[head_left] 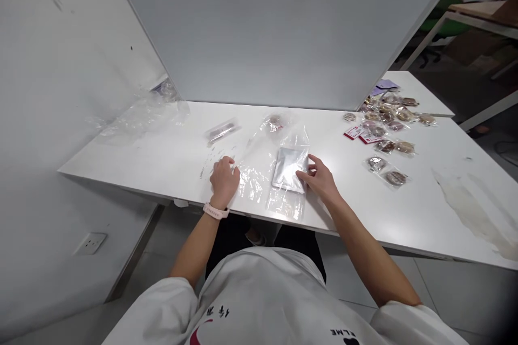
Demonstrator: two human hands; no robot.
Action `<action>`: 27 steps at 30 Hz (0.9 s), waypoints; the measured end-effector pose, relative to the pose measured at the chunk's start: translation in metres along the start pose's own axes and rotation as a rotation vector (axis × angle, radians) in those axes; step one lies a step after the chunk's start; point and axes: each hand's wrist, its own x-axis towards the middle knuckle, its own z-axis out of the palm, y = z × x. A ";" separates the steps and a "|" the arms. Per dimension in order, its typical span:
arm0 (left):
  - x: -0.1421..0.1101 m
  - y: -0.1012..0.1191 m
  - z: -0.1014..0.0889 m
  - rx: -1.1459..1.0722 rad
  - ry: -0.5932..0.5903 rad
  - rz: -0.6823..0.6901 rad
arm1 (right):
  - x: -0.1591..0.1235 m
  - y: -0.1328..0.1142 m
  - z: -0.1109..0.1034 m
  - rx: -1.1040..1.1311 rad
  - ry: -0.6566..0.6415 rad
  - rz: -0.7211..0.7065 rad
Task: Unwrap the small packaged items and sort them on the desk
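Note:
A silver foil pouch (290,170) lies on a clear plastic bag (285,203) near the table's front edge. My right hand (319,177) grips the pouch at its right side, thumb on top and fingers at the edge. To the left, my left hand (225,180) rests on the table beside crumpled clear film (253,180), its fingers loosely bent and the thumb apart; I see nothing in it. A small wrapped item in a clear packet (222,131) lies beyond my left hand. Another clear packet (275,122) with a round brownish piece sits behind the pouch.
Several wrapped round pieces (386,113) are heaped at the right, with red-and-white cards (354,132) beside them. Crumpled plastic (141,118) lies at the far left by the wall. A tall grey panel (267,32) rises behind the white table (162,167).

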 end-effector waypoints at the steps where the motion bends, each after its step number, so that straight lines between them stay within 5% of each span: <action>1: -0.004 0.002 0.001 0.014 0.059 0.076 | -0.001 0.000 0.000 -0.064 0.014 -0.022; 2: -0.009 0.006 0.003 -0.032 0.067 0.138 | -0.002 0.001 0.000 -0.120 0.032 -0.047; 4: -0.016 0.019 0.011 -0.234 -0.096 0.151 | -0.004 0.003 0.001 -0.182 0.067 -0.106; 8: -0.019 0.045 0.033 -0.738 -0.607 -0.222 | -0.013 0.006 0.003 -0.097 0.050 -0.138; 11: -0.015 0.059 0.046 -0.999 -0.786 -0.331 | -0.021 0.001 0.001 0.088 -0.012 -0.050; 14: -0.018 0.077 0.053 -1.046 -0.757 -0.160 | -0.027 -0.007 -0.002 0.402 -0.180 0.050; 18: -0.036 0.096 0.063 -0.598 -0.705 0.231 | -0.025 -0.003 -0.017 0.471 -0.331 0.080; 21: -0.049 0.098 0.074 -0.215 -0.809 0.452 | -0.022 0.012 -0.037 0.050 -0.094 0.044; 23: -0.054 0.094 0.079 -0.145 -0.843 0.488 | -0.023 0.024 -0.048 -0.208 0.124 -0.006; 25: -0.054 0.089 0.082 -0.249 -0.771 0.414 | -0.026 0.032 -0.054 -0.266 0.251 -0.060; 27: -0.049 0.085 0.083 -0.458 -0.655 0.206 | -0.031 0.036 -0.054 -0.165 0.241 -0.102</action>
